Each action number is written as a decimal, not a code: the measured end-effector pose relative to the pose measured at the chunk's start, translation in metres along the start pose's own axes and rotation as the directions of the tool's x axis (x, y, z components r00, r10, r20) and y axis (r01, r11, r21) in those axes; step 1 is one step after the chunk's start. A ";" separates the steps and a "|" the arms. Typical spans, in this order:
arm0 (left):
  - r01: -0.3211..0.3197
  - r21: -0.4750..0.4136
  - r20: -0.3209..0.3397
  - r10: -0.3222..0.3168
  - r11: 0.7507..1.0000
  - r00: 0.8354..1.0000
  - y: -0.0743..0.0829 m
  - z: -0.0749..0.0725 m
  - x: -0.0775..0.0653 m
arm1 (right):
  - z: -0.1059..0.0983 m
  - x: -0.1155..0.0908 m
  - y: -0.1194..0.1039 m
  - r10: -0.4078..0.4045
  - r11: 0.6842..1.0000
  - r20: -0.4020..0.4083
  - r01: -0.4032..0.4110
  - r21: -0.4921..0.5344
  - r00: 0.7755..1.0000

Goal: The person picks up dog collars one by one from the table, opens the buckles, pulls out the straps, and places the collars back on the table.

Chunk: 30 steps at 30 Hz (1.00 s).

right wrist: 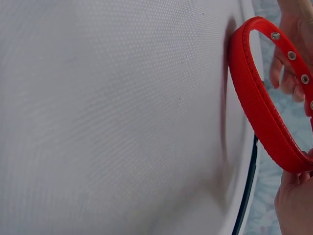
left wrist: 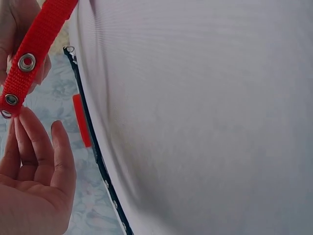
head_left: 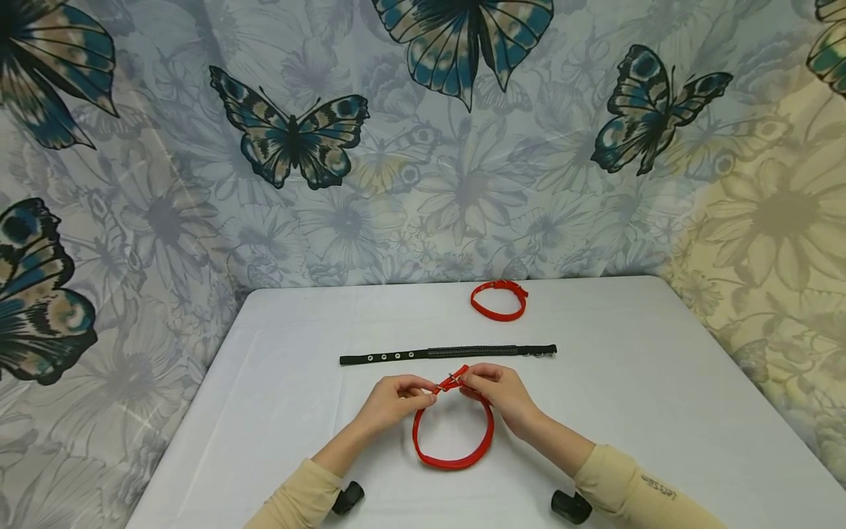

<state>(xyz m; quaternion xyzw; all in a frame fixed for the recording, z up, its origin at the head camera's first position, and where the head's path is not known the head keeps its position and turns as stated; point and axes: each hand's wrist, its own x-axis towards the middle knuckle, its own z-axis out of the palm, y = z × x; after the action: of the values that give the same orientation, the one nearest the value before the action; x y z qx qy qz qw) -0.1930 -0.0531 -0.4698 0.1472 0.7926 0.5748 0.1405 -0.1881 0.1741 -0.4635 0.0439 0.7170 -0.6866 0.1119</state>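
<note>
Our left hand (head_left: 395,399) and right hand (head_left: 500,389) pinch the nearer red collar (head_left: 454,464) beside its buckle (head_left: 453,379), apparently fastening it; threading it snug likely comes next.

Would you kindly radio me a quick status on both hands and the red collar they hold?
Left hand and right hand pinching red collar. Collar curved into a loop. Black collar lying beyond; nothing visibly in the way.

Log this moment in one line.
left hand: pinches looped red collar; right hand: pinches same collar; black collar: laid straight; other red collar: looped, beyond black one
</note>
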 end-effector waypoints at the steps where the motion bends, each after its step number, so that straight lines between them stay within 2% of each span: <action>1: 0.001 -0.002 -0.003 -0.001 1.000 1.000 0.001 0.000 0.000 | 0.000 0.000 0.000 0.000 1.000 0.002 0.000 -0.002 1.000; 12: -0.012 -0.009 -0.055 0.011 1.000 0.998 0.006 0.002 0.003 | 0.001 -0.001 -0.002 -0.033 0.999 0.046 0.032 0.021 0.998; 20: -0.035 0.018 -0.039 0.035 0.999 0.999 0.001 0.003 0.005 | 0.001 -0.001 -0.002 -0.029 1.000 0.034 0.028 0.014 0.999; 30: -0.045 0.042 -0.019 0.046 0.998 0.999 0.001 0.000 0.002 | 0.001 0.000 -0.002 0.004 1.000 -0.021 -0.004 0.016 1.000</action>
<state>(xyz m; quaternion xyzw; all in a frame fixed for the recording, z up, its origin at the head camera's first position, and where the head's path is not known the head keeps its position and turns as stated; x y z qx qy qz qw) -0.1949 -0.0522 -0.4685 0.1622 0.8022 0.5628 0.1163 -0.1887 0.1729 -0.4620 0.0535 0.7124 -0.6918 0.1054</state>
